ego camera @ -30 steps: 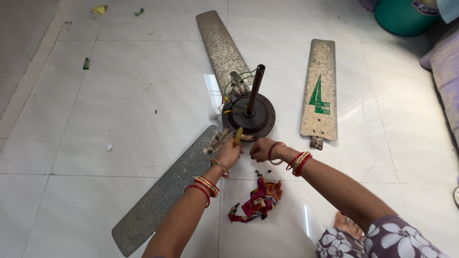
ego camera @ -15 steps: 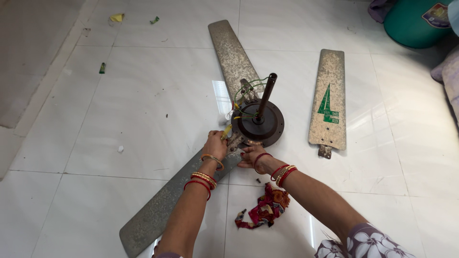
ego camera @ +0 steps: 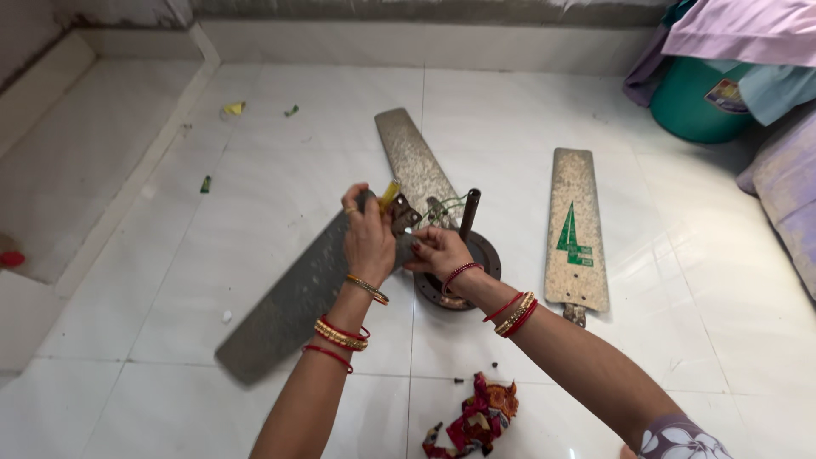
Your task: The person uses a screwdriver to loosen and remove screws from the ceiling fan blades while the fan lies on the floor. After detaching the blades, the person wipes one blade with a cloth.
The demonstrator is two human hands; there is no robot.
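Note:
A dismantled ceiling fan lies on the white tiled floor. My left hand [ego camera: 367, 234] grips the metal bracket end of a long grey fan blade [ego camera: 293, 297], raised off the floor, with a yellow-handled tool [ego camera: 388, 195] poking up beside it. My right hand [ego camera: 438, 252] rests closed at the edge of the dark round motor hub [ego camera: 476, 255], whose rod [ego camera: 468, 214] stands upright. A second blade [ego camera: 414, 163] stretches away behind the hub. A third blade [ego camera: 576, 229], with a green mark, lies loose to the right.
A colourful crumpled cloth [ego camera: 472, 421] and small dark screws [ego camera: 459, 380] lie near me. A green bucket [ego camera: 701, 102] under purple fabric [ego camera: 735, 30] stands at the far right. Small bits of litter [ego camera: 233, 108] lie far left, by a raised floor step [ego camera: 144, 174].
My left hand has lifted the bracket end of the grey blade up from the hub. My right hand stayed at the hub. The camera tilted up, showing the back wall.

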